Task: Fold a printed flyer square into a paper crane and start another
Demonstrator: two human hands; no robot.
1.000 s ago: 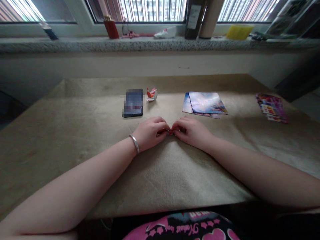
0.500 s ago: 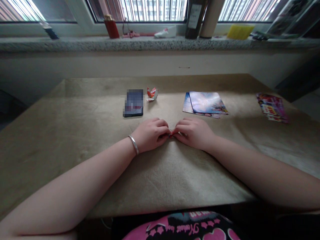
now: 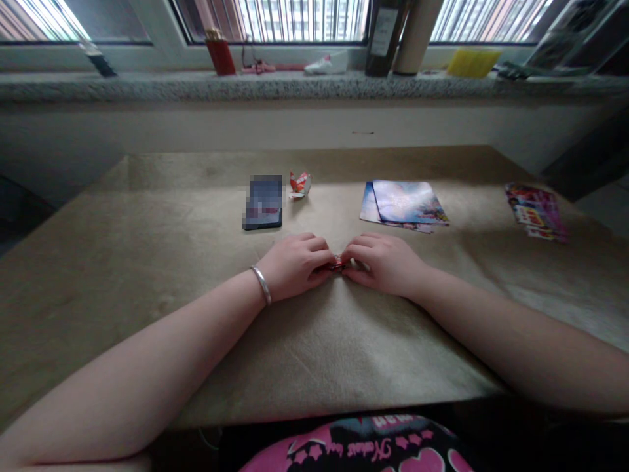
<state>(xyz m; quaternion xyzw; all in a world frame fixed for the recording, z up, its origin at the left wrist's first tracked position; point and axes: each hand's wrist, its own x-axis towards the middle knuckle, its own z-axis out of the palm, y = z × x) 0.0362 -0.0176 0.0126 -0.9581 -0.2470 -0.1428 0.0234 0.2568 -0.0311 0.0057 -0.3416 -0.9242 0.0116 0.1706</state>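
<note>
Drawn closer, left hand and right hand grips clamp the red paper.

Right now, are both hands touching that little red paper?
Touching. The head view shows the left hand and the right hand meeting fingertip to fingertip, with the red paper pinched between them.

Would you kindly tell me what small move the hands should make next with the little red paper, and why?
Probably press the small red paper flat and run a fingertip along its fold. The left hand and right hand both pinch it, fingertips meeting, low on the tan table cover; only a sliver shows between them.
</note>
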